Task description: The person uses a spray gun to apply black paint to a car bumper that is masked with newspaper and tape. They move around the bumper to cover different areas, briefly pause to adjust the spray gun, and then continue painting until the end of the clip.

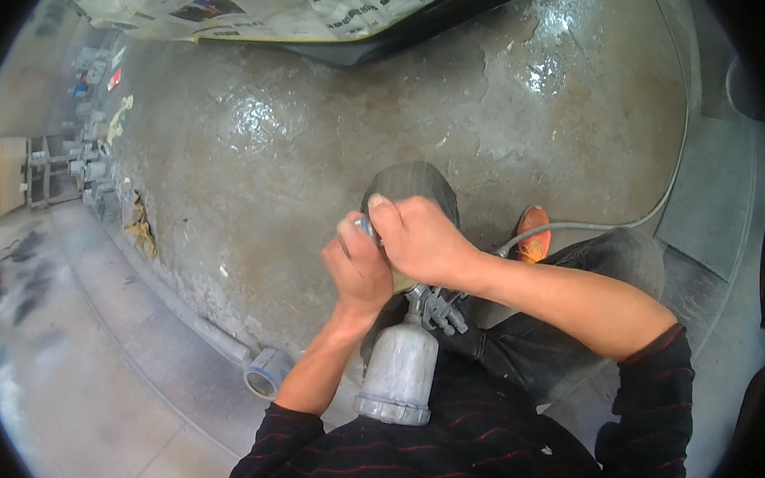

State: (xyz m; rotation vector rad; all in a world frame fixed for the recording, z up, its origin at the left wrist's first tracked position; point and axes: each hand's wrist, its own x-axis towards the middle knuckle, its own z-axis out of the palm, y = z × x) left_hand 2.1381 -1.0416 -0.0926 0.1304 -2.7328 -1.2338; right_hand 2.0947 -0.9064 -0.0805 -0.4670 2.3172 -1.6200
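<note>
My left hand [363,264] is closed in a fist in front of my body. A small blue-grey end of something [365,226] shows at its top; the rest is hidden in the fingers. My right hand [422,240] is closed too, pressed against the left from the right side. Just below the hands, a spray gun [438,311] with metal knobs rests close to my lap. Its whitish, paint-stained cup [401,367] points toward my torso. A grey hose [567,226] runs in from the right and passes behind my right forearm.
A panel masked with newspaper [265,4] has a black lower edge [359,52] at the top. Behind my left forearm lies a grey tub [269,372]. Cans and a rack [49,170] stand far left, near crumpled brownish scrap [142,224]. The floor [255,170] looks wet and worn.
</note>
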